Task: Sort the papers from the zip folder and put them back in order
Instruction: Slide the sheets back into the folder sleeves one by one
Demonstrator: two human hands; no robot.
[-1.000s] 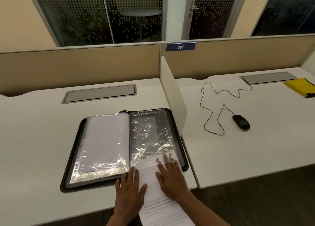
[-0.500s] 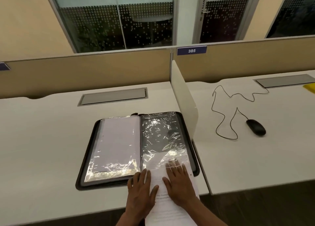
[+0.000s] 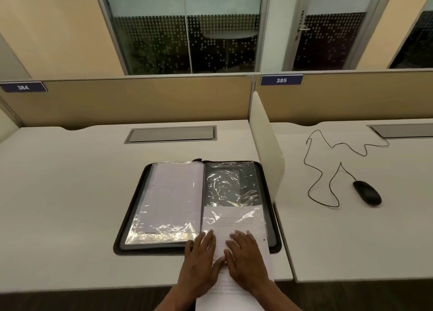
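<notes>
A black zip folder (image 3: 131,219) lies open on the white desk (image 3: 58,205). Its left clear sleeve (image 3: 173,193) holds white papers. The right clear sleeve (image 3: 232,184) is partly filled by a printed sheet (image 3: 236,221) that sticks out over the desk's near edge. My left hand (image 3: 201,266) and my right hand (image 3: 246,261) lie flat on this sheet, fingers spread, palms pressing it. The sheet's lower end is cut off by the frame.
A white divider panel (image 3: 267,151) stands right of the folder. On the neighbouring desk lie a black wired mouse (image 3: 367,192) and its looping cable (image 3: 321,167). Grey cable hatches (image 3: 172,134) sit at the back, before the beige partition (image 3: 140,99).
The sheet has slid further up into the right sleeve under both hands. The camera view has shifted, showing more of the left desk.
</notes>
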